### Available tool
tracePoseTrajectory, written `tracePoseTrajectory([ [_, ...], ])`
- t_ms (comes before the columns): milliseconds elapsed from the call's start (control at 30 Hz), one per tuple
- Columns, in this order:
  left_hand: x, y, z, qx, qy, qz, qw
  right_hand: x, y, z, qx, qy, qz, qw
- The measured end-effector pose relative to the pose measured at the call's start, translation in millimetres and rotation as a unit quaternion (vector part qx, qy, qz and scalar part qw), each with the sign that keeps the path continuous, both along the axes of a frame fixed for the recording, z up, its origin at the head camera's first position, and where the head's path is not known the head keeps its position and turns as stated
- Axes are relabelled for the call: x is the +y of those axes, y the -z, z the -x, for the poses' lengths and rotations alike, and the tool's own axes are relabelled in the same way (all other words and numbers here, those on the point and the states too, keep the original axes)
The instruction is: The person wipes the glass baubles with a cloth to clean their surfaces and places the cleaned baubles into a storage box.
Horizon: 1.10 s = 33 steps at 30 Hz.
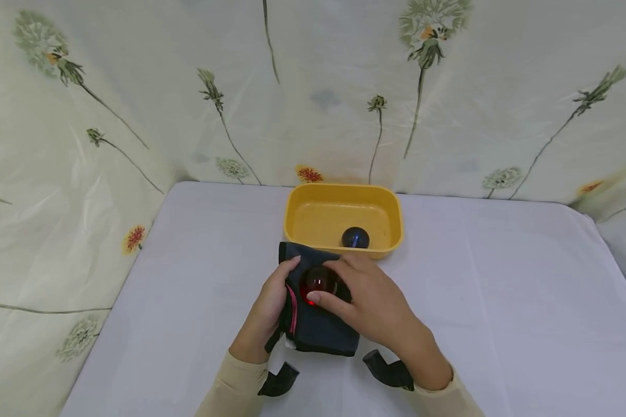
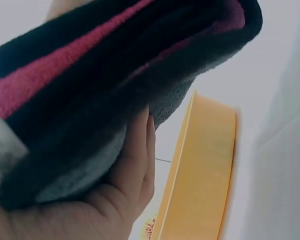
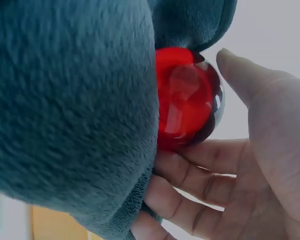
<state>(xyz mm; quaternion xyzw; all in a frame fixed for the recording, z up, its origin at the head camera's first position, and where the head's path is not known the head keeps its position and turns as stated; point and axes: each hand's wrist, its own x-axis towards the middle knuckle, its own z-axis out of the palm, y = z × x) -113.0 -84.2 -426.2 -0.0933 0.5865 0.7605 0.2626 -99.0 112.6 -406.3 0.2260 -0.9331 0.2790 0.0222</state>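
Note:
A folded dark blue-grey fleecy cloth with pink stripes is held up over the table, in front of the yellow tray. My left hand grips it along its left side, and in the left wrist view the fingers curl behind its folds. On the cloth's upper face sits a clear red ball, glossy like glass. Around this ball curl the thumb and fingers of my right hand. The right wrist view shows the red ball against the cloth, with fingers beneath it.
Just beyond the cloth stands a yellow tray, with a dark blue glossy ball inside near its front wall. A white cloth covers the table. Behind hangs a flower-patterned curtain. Black curved pieces sit at both wrists.

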Motion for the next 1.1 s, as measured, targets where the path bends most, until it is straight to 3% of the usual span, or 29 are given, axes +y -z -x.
tracePoseTrajectory([
  [167,0.3,-2.0,1.4,-0.019,-0.008,-0.017,0.9996,-4.9,0.0,-1.9,-0.014,0.021,0.010,1.000],
  [367,3.1,-2.6,1.2,-0.025,0.006,-0.029,0.9992,-4.9,0.5,-3.3,0.015,0.048,0.012,0.999],
  [533,1.7,-1.3,-0.2,-0.016,0.016,-0.033,0.9992,-2.5,-0.9,-2.3,0.017,0.036,0.025,0.999],
  [767,-2.9,-0.1,-0.8,0.001,-0.009,-0.006,0.9999,-7.7,-1.7,-2.1,-0.019,0.003,0.033,0.999],
  [1100,-2.1,-0.9,0.5,-0.024,-0.010,-0.035,0.9990,-11.9,1.6,-4.2,0.000,0.034,0.017,0.999],
])
